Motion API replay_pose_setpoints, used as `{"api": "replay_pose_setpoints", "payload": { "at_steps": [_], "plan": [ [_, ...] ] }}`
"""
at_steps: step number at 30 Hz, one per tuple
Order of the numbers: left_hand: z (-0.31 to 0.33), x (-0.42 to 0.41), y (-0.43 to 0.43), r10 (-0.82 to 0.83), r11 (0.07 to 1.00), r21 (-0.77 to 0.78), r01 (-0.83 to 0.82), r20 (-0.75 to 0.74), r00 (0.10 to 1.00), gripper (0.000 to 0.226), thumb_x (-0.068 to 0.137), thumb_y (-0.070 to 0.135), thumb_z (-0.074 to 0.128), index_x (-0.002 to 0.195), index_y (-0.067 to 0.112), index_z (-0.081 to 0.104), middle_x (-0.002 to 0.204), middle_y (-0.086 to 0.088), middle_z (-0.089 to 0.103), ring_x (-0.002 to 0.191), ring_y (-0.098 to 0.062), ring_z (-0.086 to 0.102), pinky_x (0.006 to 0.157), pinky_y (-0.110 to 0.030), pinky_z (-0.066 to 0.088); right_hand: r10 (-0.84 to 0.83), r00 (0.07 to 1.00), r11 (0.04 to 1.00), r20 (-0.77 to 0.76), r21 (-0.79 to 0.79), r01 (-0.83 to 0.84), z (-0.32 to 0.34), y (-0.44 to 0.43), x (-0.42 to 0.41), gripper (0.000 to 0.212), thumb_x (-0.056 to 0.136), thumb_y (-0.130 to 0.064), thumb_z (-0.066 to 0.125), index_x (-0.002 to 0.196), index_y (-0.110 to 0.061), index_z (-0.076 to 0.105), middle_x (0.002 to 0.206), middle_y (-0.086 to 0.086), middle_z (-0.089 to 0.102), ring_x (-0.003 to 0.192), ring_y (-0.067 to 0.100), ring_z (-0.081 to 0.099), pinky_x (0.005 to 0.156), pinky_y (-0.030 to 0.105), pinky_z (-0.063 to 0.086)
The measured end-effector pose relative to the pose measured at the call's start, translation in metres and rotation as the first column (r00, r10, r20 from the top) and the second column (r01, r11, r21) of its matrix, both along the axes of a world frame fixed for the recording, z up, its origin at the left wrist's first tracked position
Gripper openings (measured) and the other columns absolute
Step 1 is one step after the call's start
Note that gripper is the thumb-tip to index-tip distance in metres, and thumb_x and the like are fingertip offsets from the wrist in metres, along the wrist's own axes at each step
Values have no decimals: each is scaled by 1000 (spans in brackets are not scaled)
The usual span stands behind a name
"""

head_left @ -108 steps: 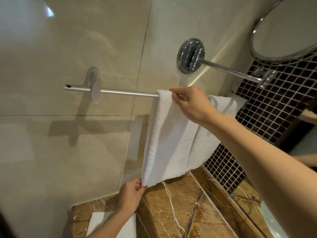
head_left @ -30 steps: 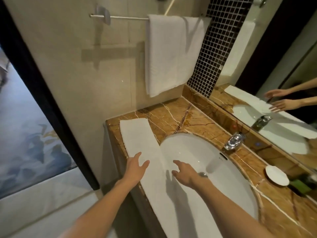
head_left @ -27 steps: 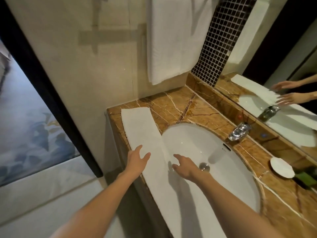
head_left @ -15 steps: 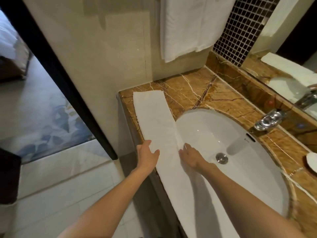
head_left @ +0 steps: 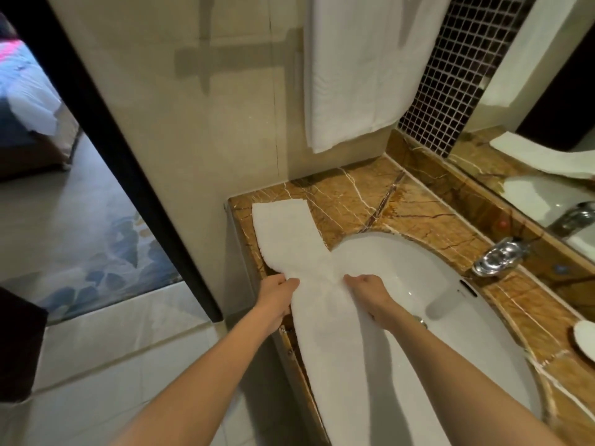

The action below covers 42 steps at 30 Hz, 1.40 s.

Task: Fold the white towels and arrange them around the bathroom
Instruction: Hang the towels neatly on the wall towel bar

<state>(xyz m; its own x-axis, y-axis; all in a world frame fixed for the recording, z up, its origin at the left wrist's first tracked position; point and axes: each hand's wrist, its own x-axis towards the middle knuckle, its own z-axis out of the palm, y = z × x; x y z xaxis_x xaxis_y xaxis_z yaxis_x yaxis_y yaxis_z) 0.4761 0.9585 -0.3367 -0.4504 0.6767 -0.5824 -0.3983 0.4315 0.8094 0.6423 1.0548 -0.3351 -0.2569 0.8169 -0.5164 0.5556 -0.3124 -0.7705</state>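
Single head-worn wide-angle view, aimed forward and steeply down across the marble counter (head_left: 402,214) from its front edge. Close range: both forearms are framed from the bottom edge, with left hand (head_left: 277,296) and right hand (head_left: 367,294) at the folded towel (head_left: 286,230) near centre. Basin (head_left: 450,317) is cropped lower right. Counter is also shown reflected in the mirror (head_left: 560,101), right edge.

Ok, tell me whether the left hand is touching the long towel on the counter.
Touching. The head view shows the left hand gripping the left edge of the long towel, with the cloth bunched up right there.
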Motion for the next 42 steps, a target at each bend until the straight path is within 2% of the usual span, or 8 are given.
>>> {"api": "replay_pose_setpoints", "payload": {
  "at_steps": [7, 11, 16, 19, 22, 26, 35, 42],
  "plan": [
    [70, -12, 15, -4, 984, 174, 30, -150, 989, 26, 89, 2, 54, 105, 21, 60, 103, 2, 68, 94, -19, 66, 81, -40, 57, 43, 996, 997, -80, 68, -38, 79, 22, -18, 37, 87, -24, 57, 90, 12, 63, 78, 26, 58, 73, 25, 53, 66, 32, 42],
    [117, -25, 23, 4, 978, 200, 57, -291, 957, 35, 85, 3, 59, 116, 20, 58, 114, -2, 65, 102, -21, 63, 89, -44, 54, 71, 987, 986, -146, 163, -47, 135, 23, -31, 14, 86, -22, 55, 79, -10, 57, 75, 13, 51, 69, 22, 47, 61, 32, 38],
    [173, -45, 27, 6, 978, 192, 77, -396, 918, 19, 82, 11, 66, 100, 17, 68, 102, -5, 70, 91, -21, 67, 82, -39, 57, 8, 976, 968, -219, 248, 48, 191, 27, -37, 22, 83, -23, 57, 83, -4, 69, 74, 11, 53, 67, 21, 46, 59, 31, 36],
    [207, -56, 27, 31, 971, 231, 64, -387, 922, 18, 80, 10, 70, 98, 7, 70, 96, -13, 72, 89, -29, 68, 82, -45, 57, -47, 956, 952, -291, 277, 131, 220, 29, -36, 40, 85, -26, 63, 91, 14, 64, 83, 26, 63, 73, 25, 54, 69, 32, 42],
    [244, -60, 28, 35, 953, 300, 52, -279, 960, 19, 82, 7, 69, 100, 0, 68, 90, -16, 72, 78, -26, 69, 65, -34, 56, -109, 931, 944, -349, 257, 207, 252, 30, -37, 34, 87, -24, 67, 99, 8, 68, 107, 31, 63, 96, 39, 65, 91, 46, 52],
    [293, -64, 26, -74, 909, 399, 123, -137, 988, 35, 79, 4, 72, 112, -4, 62, 98, -19, 70, 84, -27, 69, 65, -32, 56, -118, 879, 979, -463, 93, 180, 300, 30, -41, 18, 87, -13, 67, 99, 0, 65, 97, 16, 71, 82, 28, 68, 73, 37, 57],
    [345, -79, 14, -128, 878, 399, 266, -341, 931, 59, 70, -5, 75, 124, 8, 56, 114, -20, 65, 101, -38, 64, 88, -55, 52, -85, 843, 989, -532, -146, 8, 359, 21, -37, 31, 88, -17, 66, 58, -10, 61, 46, 1, 55, 41, 15, 54, 47, 25, 49],
    [367, -79, 11, -14, 906, 380, 188, -416, 909, 36, 75, -8, 60, 111, -11, 60, 75, -10, 70, 59, -18, 65, 47, -23, 50, -102, 771, 993, -628, -111, 40, 376, 7, -37, 6, 86, -9, 68, 84, -4, 66, 65, 6, 70, 56, 15, 65, 48, 22, 55]
  ]
}}
